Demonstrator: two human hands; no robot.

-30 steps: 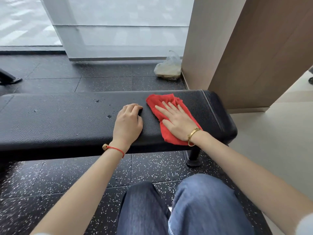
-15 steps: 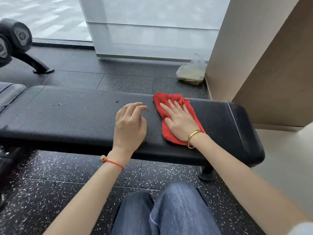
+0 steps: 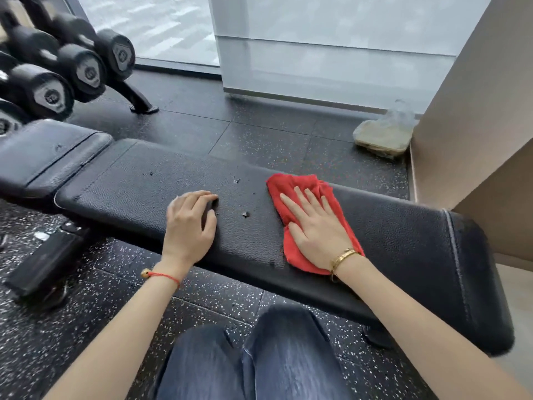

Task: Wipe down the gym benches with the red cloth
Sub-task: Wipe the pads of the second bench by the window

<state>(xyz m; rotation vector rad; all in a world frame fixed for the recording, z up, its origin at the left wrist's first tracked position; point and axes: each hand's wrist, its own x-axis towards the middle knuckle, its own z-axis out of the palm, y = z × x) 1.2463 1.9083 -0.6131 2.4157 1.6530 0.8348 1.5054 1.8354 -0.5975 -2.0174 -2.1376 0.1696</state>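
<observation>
While the person's knees in blue jeans (image 3: 253, 362) fill the nearest part of the view, both bare forearms reach forward over them to the black gym bench (image 3: 403, 255). Its padded top runs across the scene from lower right to upper left. The right hand (image 3: 315, 226) lies flat on the red cloth (image 3: 291, 183), fingers straight and slightly spread, palm pressing the cloth against the pad; a gold bangle (image 3: 343, 256) circles that wrist. Under the palm the cloth spans the pad's width: its near corner hangs at the pad's front edge just beside the wrist, and its far edge bunches up past the fingertips at the back edge. Off to the left of that pressing hand, and apart from the cloth, the left hand (image 3: 189, 226) rests on the bare pad with its fingers curled under, holding nothing, a red string bracelet (image 3: 161, 275) at its wrist. Between the two hands a few small nicks mark the leather surface. Farther left from the cloth, the pad ends at a seam and a second, separate black cushion (image 3: 49, 151) begins. Below it a black frame foot (image 3: 43, 264) sits on the speckled rubber floor (image 3: 95, 313). Beyond the bench, ahead and right of the pressing hand, a clear plastic bag (image 3: 385, 131) lies on the floor against the corner of a beige wall (image 3: 473, 90). Farthest away, up and left, black dumbbells (image 3: 86, 70) sit on a rack before a frosted glass panel (image 3: 317, 53).
</observation>
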